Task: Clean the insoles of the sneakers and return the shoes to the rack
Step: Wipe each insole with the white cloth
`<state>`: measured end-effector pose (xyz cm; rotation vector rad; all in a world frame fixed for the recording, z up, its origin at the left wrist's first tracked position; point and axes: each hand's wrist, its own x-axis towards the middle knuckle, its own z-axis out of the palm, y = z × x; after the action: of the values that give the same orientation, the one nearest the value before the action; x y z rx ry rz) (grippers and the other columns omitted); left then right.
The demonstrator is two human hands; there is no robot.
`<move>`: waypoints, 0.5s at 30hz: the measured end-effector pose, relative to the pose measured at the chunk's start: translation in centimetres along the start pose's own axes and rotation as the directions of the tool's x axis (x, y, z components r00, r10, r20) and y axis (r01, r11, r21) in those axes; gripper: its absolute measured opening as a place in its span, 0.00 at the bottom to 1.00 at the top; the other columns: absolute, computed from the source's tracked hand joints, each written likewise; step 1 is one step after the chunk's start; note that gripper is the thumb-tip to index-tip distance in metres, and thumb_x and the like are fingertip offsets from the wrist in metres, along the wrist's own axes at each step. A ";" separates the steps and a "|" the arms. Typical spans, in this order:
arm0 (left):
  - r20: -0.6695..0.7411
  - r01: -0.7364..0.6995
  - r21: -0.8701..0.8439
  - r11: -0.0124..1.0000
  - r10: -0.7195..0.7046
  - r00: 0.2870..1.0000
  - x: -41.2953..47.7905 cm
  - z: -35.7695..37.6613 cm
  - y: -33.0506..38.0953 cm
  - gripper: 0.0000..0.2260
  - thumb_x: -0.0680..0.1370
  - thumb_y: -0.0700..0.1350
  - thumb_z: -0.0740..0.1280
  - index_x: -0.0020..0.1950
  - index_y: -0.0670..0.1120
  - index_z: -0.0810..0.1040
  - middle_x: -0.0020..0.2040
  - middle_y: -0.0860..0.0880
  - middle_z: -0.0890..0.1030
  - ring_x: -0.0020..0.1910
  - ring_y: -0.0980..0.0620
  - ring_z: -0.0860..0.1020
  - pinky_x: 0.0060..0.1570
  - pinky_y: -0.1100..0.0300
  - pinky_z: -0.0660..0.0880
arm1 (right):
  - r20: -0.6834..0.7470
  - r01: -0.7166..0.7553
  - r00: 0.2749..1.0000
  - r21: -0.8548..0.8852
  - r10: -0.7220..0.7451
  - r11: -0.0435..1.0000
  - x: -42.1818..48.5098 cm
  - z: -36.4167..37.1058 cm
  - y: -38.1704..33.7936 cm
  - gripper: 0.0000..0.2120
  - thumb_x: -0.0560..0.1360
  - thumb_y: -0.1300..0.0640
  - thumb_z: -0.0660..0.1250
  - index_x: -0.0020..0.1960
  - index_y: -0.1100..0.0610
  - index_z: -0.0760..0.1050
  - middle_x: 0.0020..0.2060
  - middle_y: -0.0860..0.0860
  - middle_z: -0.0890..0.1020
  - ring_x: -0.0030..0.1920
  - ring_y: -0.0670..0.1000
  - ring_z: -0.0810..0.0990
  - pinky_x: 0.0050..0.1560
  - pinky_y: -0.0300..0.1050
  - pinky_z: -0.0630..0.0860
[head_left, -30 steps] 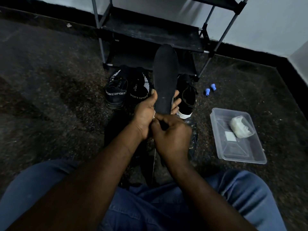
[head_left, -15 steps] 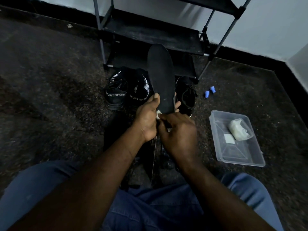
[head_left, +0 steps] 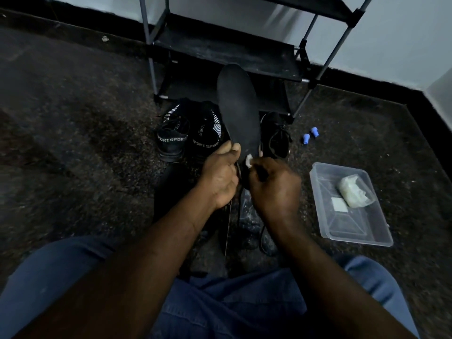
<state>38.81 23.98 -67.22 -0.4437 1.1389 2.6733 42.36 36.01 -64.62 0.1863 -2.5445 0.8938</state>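
Note:
A long black insole (head_left: 238,108) stands nearly upright in front of me, toe end up. My left hand (head_left: 220,174) grips its heel end from the left, thumb on the front face. My right hand (head_left: 274,187) pinches a small white wad (head_left: 249,162) against the insole's lower edge. Behind the insole, a pair of black sneakers marked SPORT (head_left: 189,135) sits on the floor, and another black sneaker (head_left: 276,135) lies to the right. The black shoe rack (head_left: 227,52) stands against the wall beyond them.
A clear plastic tray (head_left: 352,226) on the floor at right holds a white bundle (head_left: 353,190) and a small white square (head_left: 338,204). Two small blue caps (head_left: 310,135) lie near the rack's right leg. Dark items lie on the floor between my knees.
The insole has tilted with its toe end further left. My right hand has shifted slightly right and up, and the white wad now shows at the insole's lower edge.

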 end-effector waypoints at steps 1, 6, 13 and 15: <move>-0.020 0.002 0.008 1.000 -0.002 1.000 0.1 0.0 -0.2 0.24 0.83 0.42 0.65 0.79 0.41 0.66 0.73 0.44 0.76 0.72 0.46 0.74 0.73 0.49 0.69 | -0.034 -0.025 0.999 0.006 0.025 1.000 0.6 0.0 0.2 0.08 0.74 0.59 0.72 0.51 0.52 0.86 0.43 0.52 0.86 0.41 0.53 0.84 0.43 0.44 0.77; 0.005 0.019 0.044 0.999 -0.019 1.000 0.1 0.1 -0.2 0.10 0.85 0.39 0.60 0.61 0.43 0.79 0.49 0.49 0.85 0.48 0.54 0.82 0.46 0.63 0.80 | -0.028 0.049 0.998 0.017 -0.048 0.999 1.3 0.6 -1.2 0.08 0.75 0.59 0.72 0.52 0.55 0.86 0.43 0.53 0.84 0.41 0.52 0.82 0.42 0.46 0.78; -0.070 0.002 0.042 0.999 0.001 0.998 0.2 0.0 -0.2 0.16 0.85 0.38 0.61 0.72 0.38 0.73 0.63 0.43 0.83 0.61 0.48 0.81 0.50 0.62 0.81 | -0.009 0.050 0.999 -0.050 -0.051 0.997 1.5 0.6 0.5 0.09 0.74 0.60 0.72 0.53 0.55 0.87 0.42 0.55 0.85 0.39 0.53 0.83 0.42 0.37 0.72; -0.065 0.000 0.047 0.999 0.003 0.998 0.4 0.1 -0.5 0.18 0.84 0.38 0.62 0.75 0.38 0.70 0.59 0.45 0.84 0.54 0.52 0.83 0.42 0.63 0.80 | -0.036 0.030 0.999 -0.044 -0.031 0.999 2.4 0.6 0.2 0.09 0.75 0.60 0.71 0.53 0.56 0.87 0.43 0.55 0.85 0.39 0.53 0.82 0.42 0.33 0.68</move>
<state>38.56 24.42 -67.58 -0.5260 1.2179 2.6457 39.99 35.86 -64.10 0.1934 -2.5180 0.8227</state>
